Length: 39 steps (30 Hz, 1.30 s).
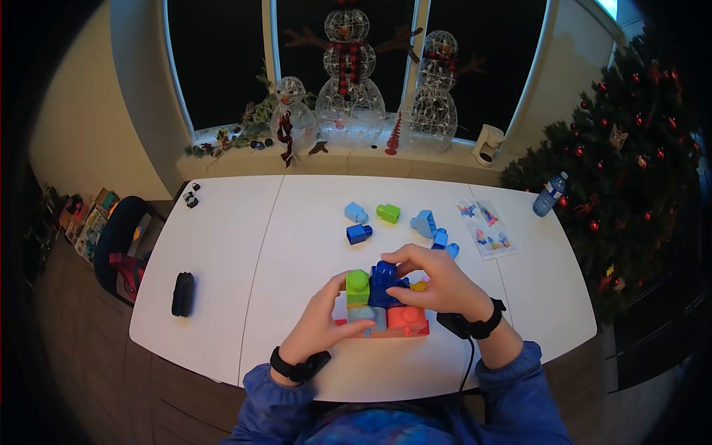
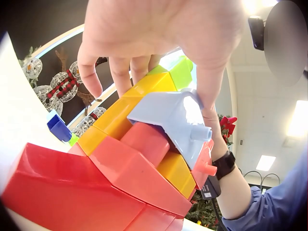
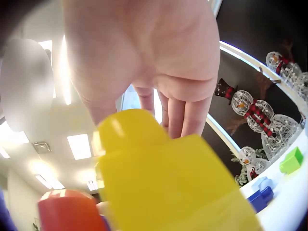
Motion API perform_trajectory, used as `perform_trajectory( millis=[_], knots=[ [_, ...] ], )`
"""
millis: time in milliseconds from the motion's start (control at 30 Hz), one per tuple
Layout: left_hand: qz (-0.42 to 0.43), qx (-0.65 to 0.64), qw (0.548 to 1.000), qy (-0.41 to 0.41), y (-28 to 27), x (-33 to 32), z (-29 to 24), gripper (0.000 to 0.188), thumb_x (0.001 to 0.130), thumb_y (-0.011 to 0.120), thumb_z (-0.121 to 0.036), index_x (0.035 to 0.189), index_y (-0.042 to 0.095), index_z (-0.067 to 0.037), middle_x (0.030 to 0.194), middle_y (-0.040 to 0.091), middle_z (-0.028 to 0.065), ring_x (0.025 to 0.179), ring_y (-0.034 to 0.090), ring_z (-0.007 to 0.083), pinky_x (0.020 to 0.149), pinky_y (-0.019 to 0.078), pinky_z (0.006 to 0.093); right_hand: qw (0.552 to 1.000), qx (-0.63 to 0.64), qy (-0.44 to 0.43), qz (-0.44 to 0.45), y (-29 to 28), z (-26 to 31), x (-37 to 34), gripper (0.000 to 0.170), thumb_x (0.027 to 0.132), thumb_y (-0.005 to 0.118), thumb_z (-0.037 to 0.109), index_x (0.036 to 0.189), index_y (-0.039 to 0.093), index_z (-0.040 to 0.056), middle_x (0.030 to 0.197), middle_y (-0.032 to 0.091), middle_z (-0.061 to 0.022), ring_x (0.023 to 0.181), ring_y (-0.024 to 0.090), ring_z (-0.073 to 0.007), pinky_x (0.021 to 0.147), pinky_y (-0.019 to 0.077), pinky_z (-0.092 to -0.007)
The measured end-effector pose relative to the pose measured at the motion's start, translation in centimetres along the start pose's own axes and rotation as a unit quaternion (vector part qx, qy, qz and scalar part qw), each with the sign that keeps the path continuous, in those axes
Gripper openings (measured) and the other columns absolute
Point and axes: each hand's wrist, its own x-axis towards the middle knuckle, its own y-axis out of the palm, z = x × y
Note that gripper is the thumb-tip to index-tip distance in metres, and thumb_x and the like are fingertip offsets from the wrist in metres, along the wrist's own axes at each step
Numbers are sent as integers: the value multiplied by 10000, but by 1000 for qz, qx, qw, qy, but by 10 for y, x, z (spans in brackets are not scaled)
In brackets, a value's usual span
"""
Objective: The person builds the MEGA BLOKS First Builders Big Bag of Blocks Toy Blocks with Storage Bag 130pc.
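A toy block build stands near the table's front, with a red base block, yellow blocks, a coral block and a pale blue sloped block. My left hand holds its left side, thumb at the pale blue block and fingers behind the lime green block. On top, a dark blue block is gripped between the thumb and fingers of my right hand. A yellow block fills the front of the right wrist view, hiding the fingertips.
Beyond the build lie loose blocks: a light blue one, a green one, a dark blue one and several blue pieces. A picture sheet and water bottle are right; a black case is left.
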Motion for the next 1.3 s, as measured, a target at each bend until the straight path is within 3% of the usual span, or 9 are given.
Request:
perform_trajectory(
  millis=[100, 300, 500, 633, 733, 900, 1067, 1167, 1300],
  knots=[
    [3, -8, 1000, -6, -1, 0, -1, 826, 790, 919, -224, 1459, 478, -22, 1312, 655, 146, 1233, 620, 267, 1076, 456, 386, 995, -64, -74, 10, 6, -4, -1, 436, 854, 795, 101, 1258, 654, 24, 1075, 708, -143, 962, 725, -300, 835, 576, -361],
    [3, -9, 1000, -10, -1, 0, 0, 824, 808, 905, -301, 1466, 490, -30, 1329, 663, 163, 1241, 632, 300, 1061, 460, 412, 994, -73, -85, 9, 6, -4, -2, 437, 861, 799, 112, 1266, 662, 21, 1074, 707, -143, 967, 716, -306, 850, 574, -363],
    [2, -6, 1000, -12, -2, 0, -2, 828, 798, 913, -274, 1464, 493, -21, 1310, 667, 146, 1221, 629, 273, 1057, 461, 399, 995, 81, -12, 52, -17, -33, 30, 406, 942, 755, 202, 1301, 659, 38, 1143, 725, -139, 1001, 733, -269, 903, 579, -349],
    [1, -8, 1000, -13, -1, -1, 2, 818, 780, 924, -200, 1452, 497, -13, 1278, 670, 115, 1176, 620, 224, 1056, 460, 365, 993, -109, 28, 34, -12, -85, 77, 350, 933, 748, 208, 1251, 681, 77, 1171, 719, -150, 1082, 704, -322, 942, 558, -408],
    [-2, -5, 1000, -14, 0, -1, 3, 809, 780, 923, -198, 1446, 505, -11, 1278, 670, 112, 1168, 617, 220, 1056, 458, 361, 969, -226, 8, 101, 9, -142, 102, 364, 886, 769, 181, 1226, 687, 80, 1220, 705, -136, 1141, 664, -352, 993, 528, -438],
    [-3, 1, 1000, -17, -1, -2, -1, 809, 778, 924, -189, 1446, 506, -9, 1282, 668, 113, 1168, 617, 221, 1059, 457, 361, 959, -265, -15, 100, 40, -170, 112, 401, 826, 774, 128, 1216, 687, 100, 1202, 694, -117, 1170, 639, -348, 1001, 521, -457],
    [-1, -4, 1000, -14, -1, -1, 0, 813, 777, 926, -198, 1448, 507, -8, 1286, 666, 116, 1166, 618, 222, 1050, 463, 361, 966, -240, 8, 99, 41, -164, 112, 418, 818, 745, 95, 1229, 671, 107, 1168, 681, -130, 1150, 641, -350, 990, 524, -446],
    [-5, -8, 1000, -11, 0, -2, 3, 811, 774, 929, -197, 1444, 513, -9, 1284, 666, 117, 1174, 618, 224, 1049, 464, 358, 986, -158, 33, 31, 22, -133, 100, 397, 829, 741, 108, 1219, 673, 82, 1149, 645, -152, 1094, 652, -365, 970, 530, -418],
    [-5, 2, 1000, -11, -1, -2, 0, 808, 769, 931, -190, 1439, 518, -9, 1285, 668, 118, 1173, 629, 229, 1044, 473, 361, 996, -75, 30, -22, -15, -79, 69, 428, 784, 772, 106, 1197, 665, 69, 1056, 644, -121, 1001, 694, -279, 865, 561, -358]
  ],
)
